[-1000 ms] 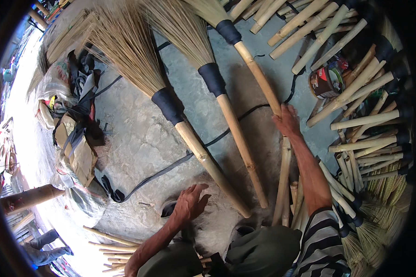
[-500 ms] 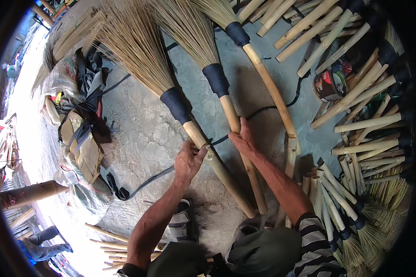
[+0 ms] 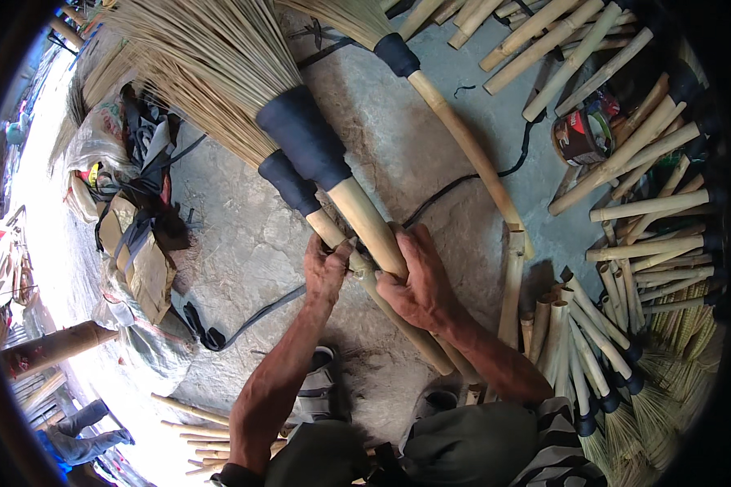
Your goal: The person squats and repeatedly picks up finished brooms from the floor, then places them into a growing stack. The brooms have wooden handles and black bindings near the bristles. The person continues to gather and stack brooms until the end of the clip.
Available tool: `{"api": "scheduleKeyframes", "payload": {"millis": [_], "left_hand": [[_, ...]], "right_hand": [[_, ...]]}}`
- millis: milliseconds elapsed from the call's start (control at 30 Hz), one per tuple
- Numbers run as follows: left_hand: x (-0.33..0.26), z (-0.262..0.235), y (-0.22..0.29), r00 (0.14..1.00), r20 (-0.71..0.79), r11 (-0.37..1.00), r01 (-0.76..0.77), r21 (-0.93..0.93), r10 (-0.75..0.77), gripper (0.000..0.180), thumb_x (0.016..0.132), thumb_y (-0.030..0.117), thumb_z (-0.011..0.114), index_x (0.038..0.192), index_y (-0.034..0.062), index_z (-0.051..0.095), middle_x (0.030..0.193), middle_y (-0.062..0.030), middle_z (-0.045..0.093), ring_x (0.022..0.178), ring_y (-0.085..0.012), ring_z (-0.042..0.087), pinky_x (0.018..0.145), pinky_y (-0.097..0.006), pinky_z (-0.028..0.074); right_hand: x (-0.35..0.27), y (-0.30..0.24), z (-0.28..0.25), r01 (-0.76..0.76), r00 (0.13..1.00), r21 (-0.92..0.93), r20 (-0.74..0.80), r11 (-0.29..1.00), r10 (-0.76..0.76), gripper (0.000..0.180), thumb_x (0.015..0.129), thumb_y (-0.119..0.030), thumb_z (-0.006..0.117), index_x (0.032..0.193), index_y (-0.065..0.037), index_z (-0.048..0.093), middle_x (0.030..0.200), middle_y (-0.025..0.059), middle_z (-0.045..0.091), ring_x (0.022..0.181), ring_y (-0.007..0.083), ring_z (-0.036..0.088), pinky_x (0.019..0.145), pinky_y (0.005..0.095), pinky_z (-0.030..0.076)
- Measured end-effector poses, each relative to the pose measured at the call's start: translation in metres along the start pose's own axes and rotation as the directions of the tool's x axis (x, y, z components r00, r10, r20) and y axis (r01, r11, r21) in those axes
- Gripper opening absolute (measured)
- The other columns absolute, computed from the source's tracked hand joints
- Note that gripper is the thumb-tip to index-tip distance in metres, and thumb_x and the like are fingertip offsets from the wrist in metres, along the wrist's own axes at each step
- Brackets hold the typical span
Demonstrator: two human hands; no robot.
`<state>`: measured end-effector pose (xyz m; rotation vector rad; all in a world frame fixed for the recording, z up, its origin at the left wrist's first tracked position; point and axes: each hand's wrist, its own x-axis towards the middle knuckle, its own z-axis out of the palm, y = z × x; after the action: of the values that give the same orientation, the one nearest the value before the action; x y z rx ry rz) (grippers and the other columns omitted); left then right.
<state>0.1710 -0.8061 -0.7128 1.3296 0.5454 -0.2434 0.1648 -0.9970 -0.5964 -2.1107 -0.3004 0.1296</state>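
My left hand [image 3: 328, 269] is closed round the bamboo handle of a broom [image 3: 288, 183] with a black band below its bristles. In my right hand [image 3: 422, 280] is the handle of another broom [image 3: 302, 136], raised closer to me and slanting up to the left. Its bristles overlap those of the first broom, and the two black bands lie nearly side by side. Farther right, a third broom [image 3: 461, 140] with a curved handle lies on the floor, touched by neither hand.
Many more brooms [image 3: 650, 215] and their handles crowd the right side, near a round tin [image 3: 581, 138]. A dark strap [image 3: 430, 203] crosses the concrete floor. Sacks and cloth scraps [image 3: 138, 235] lie at left. Bamboo sticks [image 3: 207, 442] lie near my feet. A person's legs [image 3: 85, 430] show at lower left.
My right hand has lifted its broom off the floor and brought it left and nearer, over the first broom. My left hand's broom has shifted slightly left.
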Motion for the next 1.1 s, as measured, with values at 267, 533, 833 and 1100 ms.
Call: {"api": "scheduleKeyframes", "payload": {"millis": [267,533,833,1100], "left_hand": [[-0.004,0.016,0.059,0.984,-0.013,0.981,-0.176,0.077,0.178,0.028,0.1,0.02,0.077,0.114,0.0012,0.06,0.083,-0.0023,0.061,0.065,-0.0098,0.053,0.056,-0.028,0.042],[0.059,0.044,0.028,0.998,-0.007,0.889,-0.057,0.454,0.068,0.033,0.1,0.024,0.077,0.113,-0.0027,0.061,0.09,-0.0105,0.07,0.069,-0.0169,0.067,0.056,-0.035,0.055],[0.064,0.047,0.028,0.999,-0.002,0.886,-0.036,0.462,0.042,0.036,0.105,0.029,0.076,0.117,-0.0016,0.062,0.094,-0.0095,0.073,0.072,-0.0155,0.07,0.051,-0.03,0.057],[0.056,0.046,0.02,0.996,-0.06,0.973,-0.043,0.228,0.059,0.03,0.107,0.026,0.07,0.109,-0.0006,0.056,0.081,-0.0056,0.062,0.062,-0.0116,0.056,0.051,-0.03,0.045]], "right_hand": [[0.069,0.046,0.016,0.144,0.969,-0.179,-0.175,0.973,-0.176,0.072,0.09,-0.009,0.071,0.155,0.003,0.044,0.124,0.0291,0.052,0.108,0.0492,0.06,0.093,0.0554,0.055],[0.098,0.127,0.033,0.095,0.949,-0.393,-0.242,0.915,-0.202,0.072,0.086,-0.014,0.08,0.15,0.002,0.051,0.121,0.0242,0.054,0.11,0.0441,0.062,0.091,0.0528,0.057],[0.032,0.152,-0.003,0.013,0.973,-0.386,-0.207,0.922,-0.1,0.075,0.093,-0.03,0.083,0.155,-0.003,0.05,0.128,0.0248,0.062,0.115,0.0437,0.066,0.091,0.0521,0.059],[0.029,0.13,-0.021,-0.079,0.983,-0.23,-0.181,0.97,0.037,0.068,0.103,-0.029,0.074,0.158,0.001,0.046,0.13,0.0296,0.069,0.113,0.047,0.073,0.095,0.0516,0.062]]}}
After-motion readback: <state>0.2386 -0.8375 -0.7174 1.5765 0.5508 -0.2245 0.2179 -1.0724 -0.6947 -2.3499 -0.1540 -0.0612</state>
